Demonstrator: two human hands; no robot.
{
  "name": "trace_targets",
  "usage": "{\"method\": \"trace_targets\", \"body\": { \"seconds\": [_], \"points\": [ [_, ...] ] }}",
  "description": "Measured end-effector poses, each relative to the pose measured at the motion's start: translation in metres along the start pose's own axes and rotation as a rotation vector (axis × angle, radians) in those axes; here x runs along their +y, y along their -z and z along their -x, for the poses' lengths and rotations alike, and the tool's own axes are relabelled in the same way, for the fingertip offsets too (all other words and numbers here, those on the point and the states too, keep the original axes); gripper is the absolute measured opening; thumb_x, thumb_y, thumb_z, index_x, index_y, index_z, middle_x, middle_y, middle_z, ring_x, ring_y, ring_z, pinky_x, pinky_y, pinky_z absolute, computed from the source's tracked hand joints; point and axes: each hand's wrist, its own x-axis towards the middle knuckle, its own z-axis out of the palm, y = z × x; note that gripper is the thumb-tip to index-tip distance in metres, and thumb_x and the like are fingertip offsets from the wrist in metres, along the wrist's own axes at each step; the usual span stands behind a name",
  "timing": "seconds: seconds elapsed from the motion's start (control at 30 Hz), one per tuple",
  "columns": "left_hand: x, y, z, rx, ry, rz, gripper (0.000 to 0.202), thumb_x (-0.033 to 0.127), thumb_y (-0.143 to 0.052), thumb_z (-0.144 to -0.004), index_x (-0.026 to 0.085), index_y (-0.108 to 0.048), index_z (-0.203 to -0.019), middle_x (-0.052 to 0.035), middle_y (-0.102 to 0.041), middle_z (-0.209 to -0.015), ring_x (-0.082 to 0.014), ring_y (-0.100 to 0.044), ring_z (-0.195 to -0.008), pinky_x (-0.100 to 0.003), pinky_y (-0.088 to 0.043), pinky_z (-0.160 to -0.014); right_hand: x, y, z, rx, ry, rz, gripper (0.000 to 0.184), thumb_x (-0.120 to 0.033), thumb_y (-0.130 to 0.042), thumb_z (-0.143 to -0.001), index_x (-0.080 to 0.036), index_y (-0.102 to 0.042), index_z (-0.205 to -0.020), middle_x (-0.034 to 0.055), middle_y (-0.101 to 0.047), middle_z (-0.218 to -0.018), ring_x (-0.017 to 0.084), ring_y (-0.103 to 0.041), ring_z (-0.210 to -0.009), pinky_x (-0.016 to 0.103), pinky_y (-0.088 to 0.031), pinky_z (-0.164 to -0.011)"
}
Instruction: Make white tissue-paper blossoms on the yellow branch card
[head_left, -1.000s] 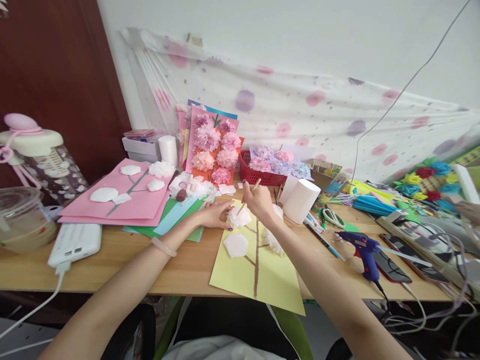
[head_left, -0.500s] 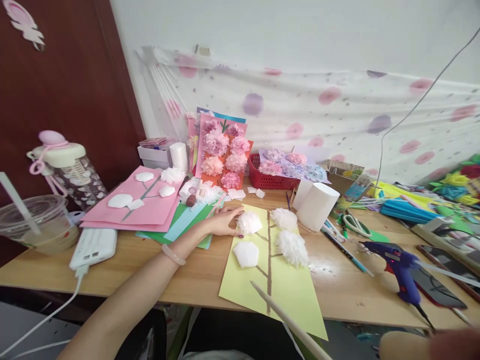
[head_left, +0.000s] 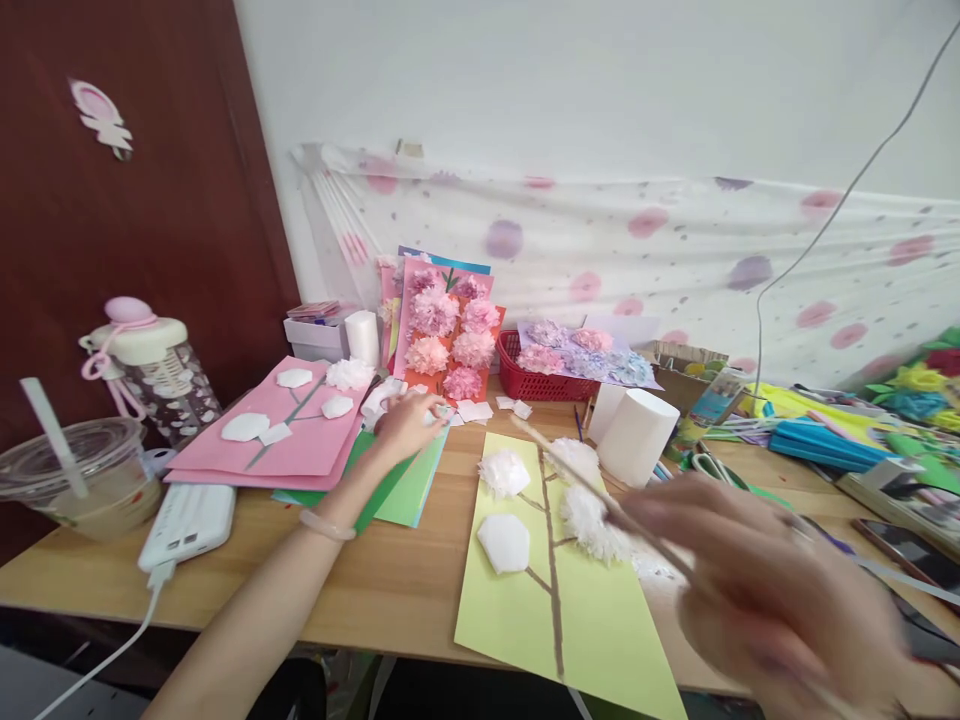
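My left hand (head_left: 405,422) reaches to the far left of the yellow sheet (head_left: 566,600), over small white paper pieces (head_left: 386,395) beside the pink sheet (head_left: 289,430); its fingers are curled and blurred, and I cannot make out anything in them. My right hand (head_left: 772,590) is smeared by motion at the lower right and grips a thin wooden stick (head_left: 592,485) that slants up to the left over the yellow sheet. On that sheet a brown branch is drawn, with white fluffy tissue flowers (head_left: 504,470) and a flat white hexagon (head_left: 504,542).
A white paper cup (head_left: 636,436) and a red basket (head_left: 536,362) stand behind the yellow sheet. A card with pink flowers (head_left: 446,325) leans on the wall. A power bank (head_left: 187,518), plastic cup (head_left: 75,480) and bottle (head_left: 154,370) sit left. Scissors and phones lie right.
My left hand has left the tissue flower and moved up-left to the white pieces. My right hand with the stick has come up from the bottom edge over the sheet's right side.
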Motion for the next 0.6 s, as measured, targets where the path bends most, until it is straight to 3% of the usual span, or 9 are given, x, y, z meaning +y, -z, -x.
{"method": "trace_targets", "body": {
  "seconds": [0.1,0.27,0.37,0.47,0.6],
  "points": [
    [-0.033,0.028,-0.003,0.134,0.071,-0.075,0.022,0.029,-0.061,-0.075,0.022,-0.069,-0.094,-0.0046,-0.072,-0.085,-0.0291,-0.058,-0.101,-0.044,-0.031,-0.097,0.042,-0.033,-0.006,-0.018,0.01,0.091,0.028,-0.03,-0.038,-0.096,-0.031,-0.063,-0.107,0.0095,-0.064,-0.096,0.02,-0.065,-0.079,0.033,-0.051,-0.064],
    [-0.057,0.047,0.003,0.056,0.086,-0.068,0.017,0.035,-0.065,-0.069,0.022,-0.07,-0.078,-0.004,-0.072,-0.086,-0.0291,-0.057,-0.099,-0.04,-0.034,-0.093,0.096,-0.082,0.024,-0.024,-0.036,0.248,0.02,-0.018,-0.044,-0.092,-0.021,-0.064,-0.093,0.0105,-0.062,-0.092,0.019,-0.063,-0.074,0.03,-0.05,-0.062],
    [-0.055,0.042,0.005,-0.014,0.048,-0.152,0.024,0.041,-0.074,-0.061,0.024,-0.071,-0.078,-0.0062,-0.069,-0.096,-0.0337,-0.052,-0.107,-0.045,-0.032,-0.093,0.104,-0.087,0.038,-0.08,-0.005,0.261,0.02,-0.014,-0.044,-0.089,-0.02,-0.063,-0.093,0.0101,-0.063,-0.091,0.017,-0.063,-0.071,0.029,-0.049,-0.06],
    [-0.054,0.036,0.003,-0.06,0.035,-0.214,0.013,0.035,-0.071,-0.066,0.023,-0.072,-0.072,-0.0079,-0.068,-0.098,-0.0345,-0.05,-0.107,-0.049,-0.032,-0.093,0.104,-0.085,0.041,-0.105,0.009,0.244,0.021,-0.013,-0.043,-0.088,-0.02,-0.062,-0.092,0.0101,-0.063,-0.09,0.018,-0.063,-0.076,0.029,-0.05,-0.062],
    [-0.052,0.035,0.0,0.009,0.061,-0.032,0.011,0.031,-0.067,-0.067,0.021,-0.07,-0.063,-0.0077,-0.069,-0.093,-0.0315,-0.054,-0.104,-0.047,-0.034,-0.096,0.105,-0.086,0.042,-0.121,-0.064,0.171,0.019,-0.015,-0.042,-0.09,-0.021,-0.061,-0.091,0.0099,-0.062,-0.092,0.019,-0.062,-0.077,0.031,-0.049,-0.064]
  ]
}}
